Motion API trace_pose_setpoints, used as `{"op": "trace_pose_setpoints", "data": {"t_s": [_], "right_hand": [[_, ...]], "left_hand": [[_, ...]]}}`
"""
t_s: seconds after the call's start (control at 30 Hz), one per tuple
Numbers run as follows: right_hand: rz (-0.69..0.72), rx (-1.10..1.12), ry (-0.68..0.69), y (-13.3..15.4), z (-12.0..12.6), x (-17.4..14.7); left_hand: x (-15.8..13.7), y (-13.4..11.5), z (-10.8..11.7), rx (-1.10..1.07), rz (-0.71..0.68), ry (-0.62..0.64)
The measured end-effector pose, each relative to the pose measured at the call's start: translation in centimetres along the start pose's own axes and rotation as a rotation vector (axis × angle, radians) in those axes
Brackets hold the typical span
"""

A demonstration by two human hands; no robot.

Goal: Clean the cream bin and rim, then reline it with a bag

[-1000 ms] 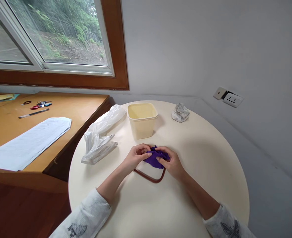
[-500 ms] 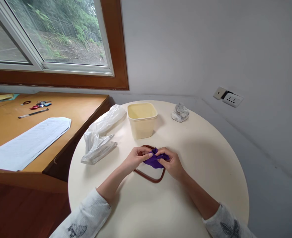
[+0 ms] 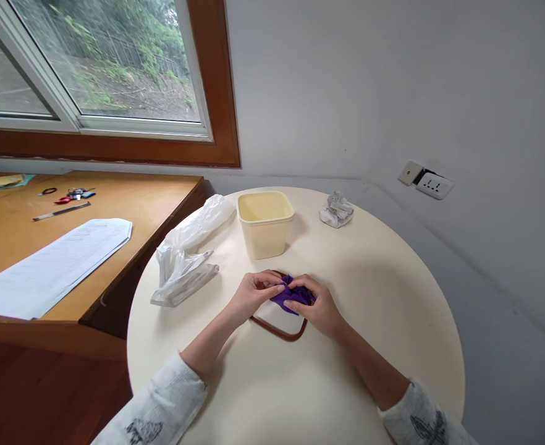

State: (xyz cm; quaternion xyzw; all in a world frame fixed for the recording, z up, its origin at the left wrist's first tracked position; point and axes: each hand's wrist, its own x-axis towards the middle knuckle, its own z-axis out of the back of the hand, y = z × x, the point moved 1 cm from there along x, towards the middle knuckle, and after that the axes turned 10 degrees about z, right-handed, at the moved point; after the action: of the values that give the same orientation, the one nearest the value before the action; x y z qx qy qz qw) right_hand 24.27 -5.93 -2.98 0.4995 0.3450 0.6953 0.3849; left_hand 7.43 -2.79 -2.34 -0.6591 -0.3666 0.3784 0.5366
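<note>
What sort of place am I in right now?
Probably a study or small office, though I can't tell which: there's a wooden desk with papers on it, a round white table beside it, and a wall socket.

The left hand [image 3: 247, 298] and right hand [image 3: 324, 309] hide parts of the purple material [image 3: 285, 301] and of the brown ring [image 3: 279, 333]. The inner floor of the cream tub [image 3: 267, 240] is out of sight. The papers [image 3: 57, 264] carry marks too small to read. The bottom edge cuts off both sleeves [image 3: 156, 395] and the tabletop [image 3: 369, 278]; the window [image 3: 124, 71] runs past the top and left edges.
</note>
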Motion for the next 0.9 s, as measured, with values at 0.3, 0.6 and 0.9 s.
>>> {"op": "trace_pose_setpoints", "data": {"t_s": [0.3, 0.6, 0.9], "right_hand": [[0.073, -0.054, -0.088, -0.56, 0.24, -0.15], [-0.015, -0.026, -0.115, -0.64, 0.13, -0.22], [-0.133, 0.136, -0.022, -0.49, -0.03, -0.04]], "left_hand": [[0.06, 0.43, 0.34, -0.097, 0.083, -0.060], [-0.05, 0.27, 0.07, -0.078, 0.100, -0.031], [-0.21, -0.06, -0.35, -0.091, 0.031, 0.060]]}}
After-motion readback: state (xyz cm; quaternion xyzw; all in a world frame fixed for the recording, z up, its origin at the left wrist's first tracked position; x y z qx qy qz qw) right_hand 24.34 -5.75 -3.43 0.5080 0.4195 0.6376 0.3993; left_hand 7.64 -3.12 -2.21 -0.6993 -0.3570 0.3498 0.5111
